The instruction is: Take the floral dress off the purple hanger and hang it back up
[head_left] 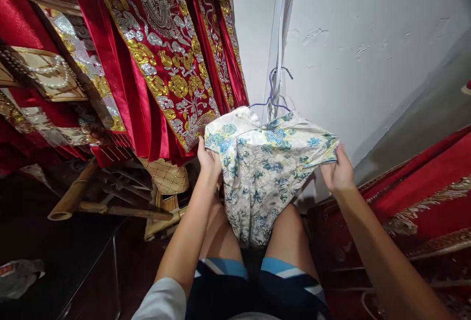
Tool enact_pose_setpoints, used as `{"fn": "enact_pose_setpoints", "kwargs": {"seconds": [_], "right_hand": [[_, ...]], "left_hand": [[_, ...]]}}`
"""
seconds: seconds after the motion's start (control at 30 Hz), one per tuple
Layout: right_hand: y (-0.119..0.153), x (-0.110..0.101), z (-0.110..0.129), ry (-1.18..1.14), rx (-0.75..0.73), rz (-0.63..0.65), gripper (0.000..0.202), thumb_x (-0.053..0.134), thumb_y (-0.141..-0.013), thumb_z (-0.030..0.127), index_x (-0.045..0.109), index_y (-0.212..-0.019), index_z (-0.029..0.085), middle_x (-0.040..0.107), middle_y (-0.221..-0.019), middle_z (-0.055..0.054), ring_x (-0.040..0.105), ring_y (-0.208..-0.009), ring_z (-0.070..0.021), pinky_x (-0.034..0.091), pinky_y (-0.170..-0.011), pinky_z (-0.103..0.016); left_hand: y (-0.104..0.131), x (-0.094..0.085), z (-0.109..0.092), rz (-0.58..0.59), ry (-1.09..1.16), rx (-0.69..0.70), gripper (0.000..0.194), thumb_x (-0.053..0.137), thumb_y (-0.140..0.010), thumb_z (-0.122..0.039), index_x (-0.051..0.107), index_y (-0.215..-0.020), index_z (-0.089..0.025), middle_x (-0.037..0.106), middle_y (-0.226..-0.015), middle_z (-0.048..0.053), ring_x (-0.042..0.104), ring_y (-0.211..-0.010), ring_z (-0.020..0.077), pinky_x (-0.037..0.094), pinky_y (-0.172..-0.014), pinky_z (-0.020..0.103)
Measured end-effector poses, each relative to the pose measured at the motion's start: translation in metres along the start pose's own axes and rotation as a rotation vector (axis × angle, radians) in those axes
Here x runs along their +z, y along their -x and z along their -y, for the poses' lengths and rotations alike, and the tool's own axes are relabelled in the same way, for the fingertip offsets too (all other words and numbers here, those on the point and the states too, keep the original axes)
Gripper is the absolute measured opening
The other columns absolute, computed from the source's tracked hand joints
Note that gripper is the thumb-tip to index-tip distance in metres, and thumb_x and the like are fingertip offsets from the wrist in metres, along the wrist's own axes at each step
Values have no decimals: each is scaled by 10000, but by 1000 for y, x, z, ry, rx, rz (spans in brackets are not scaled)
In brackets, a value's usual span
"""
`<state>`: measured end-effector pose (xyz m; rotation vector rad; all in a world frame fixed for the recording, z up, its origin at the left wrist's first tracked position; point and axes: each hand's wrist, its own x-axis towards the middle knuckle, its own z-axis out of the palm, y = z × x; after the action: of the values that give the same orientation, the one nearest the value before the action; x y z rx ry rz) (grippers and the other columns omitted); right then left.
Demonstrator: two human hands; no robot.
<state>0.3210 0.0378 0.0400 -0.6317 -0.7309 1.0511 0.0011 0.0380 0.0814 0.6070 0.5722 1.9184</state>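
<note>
A white garment (261, 177) with blue, green and yellow flowers, short sleeves and a stand-up collar hangs on a purple hanger (271, 95) in front of me. My left hand (210, 159) is closed on the edge of the sleeve at the left. At the right, my right hand (339, 169) grips the other sleeve's cuff. Both sleeves are spread outward, and the lower part of the garment hangs down between my knees. The fingertips are partly hidden behind the cloth.
Red garments (169, 55) with gold and silver embroidery hang at the upper left. Below them are bamboo poles (125, 210) and a black table (73, 266). A white wall (342, 60) stands ahead, with red embroidered cloth (434, 197) at the right.
</note>
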Motion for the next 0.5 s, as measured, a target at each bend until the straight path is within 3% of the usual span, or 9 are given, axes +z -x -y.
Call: {"fn": "enact_pose_setpoints", "kwargs": {"seconds": [0.13, 0.23, 0.3, 0.37, 0.43, 0.47, 0.5], "right_hand": [[-25, 33, 36, 40, -163, 11, 149, 796, -739, 301, 670, -778, 231, 712, -884, -34, 697, -936, -219, 612, -880, -379], [-41, 73, 60, 30, -239, 1, 97, 688, -814, 251, 632, -736, 260, 703, -879, -32, 693, -965, -208, 620, -871, -379], [-35, 93, 71, 32, -256, 9, 84, 632, -840, 216, 642, -763, 249, 701, -913, -36, 693, -1049, -201, 609, -889, -353], [-10, 103, 77, 41, -285, 32, 79, 609, -852, 203, 664, -813, 243, 697, -935, -21, 692, -1120, -197, 584, -907, -317], [33, 102, 81, 91, -293, 170, 92, 614, -870, 234, 698, -895, 259, 706, -947, -4, 708, -1120, -210, 575, -901, -317], [57, 100, 83, 180, -248, 337, 94, 665, -862, 277, 716, -941, 280, 738, -967, -6, 725, -1071, -238, 598, -881, -349], [81, 98, 86, 326, -161, 598, 179, 719, -842, 297, 738, -1020, 301, 758, -1013, -12, 729, -1057, -254, 603, -900, -371]], "left_hand": [[-1, 4, -12, -10, -72, 119, 249, 725, -809, -346, 734, -960, -148, 771, -1023, 96, 704, -1051, 231, 534, -966, 321], [-2, -2, -22, 37, -220, 214, 329, 811, -659, -301, 723, -945, -164, 762, -1001, 72, 694, -1018, 227, 522, -921, 297], [-2, -14, -27, 40, -317, 242, 393, 797, -605, -240, 711, -984, -182, 750, -985, 29, 680, -962, 191, 510, -865, 254], [-3, -30, -30, 20, -467, 255, 307, 732, -626, -199, 700, -931, -180, 716, -869, -22, 642, -838, 142, 481, -756, 202], [-1, -44, -28, 21, -677, 242, 87, 673, -711, -195, 669, -790, -158, 645, -731, -39, 588, -750, 124, 443, -667, 187], [1, -49, -26, 36, -770, 218, 57, 657, -767, -203, 652, -753, -148, 625, -713, -33, 581, -748, 128, 444, -660, 194], [3, -51, -23, 58, -836, 188, 99, 654, -823, -220, 652, -769, -137, 632, -747, -19, 593, -776, 139, 468, -683, 212]]}}
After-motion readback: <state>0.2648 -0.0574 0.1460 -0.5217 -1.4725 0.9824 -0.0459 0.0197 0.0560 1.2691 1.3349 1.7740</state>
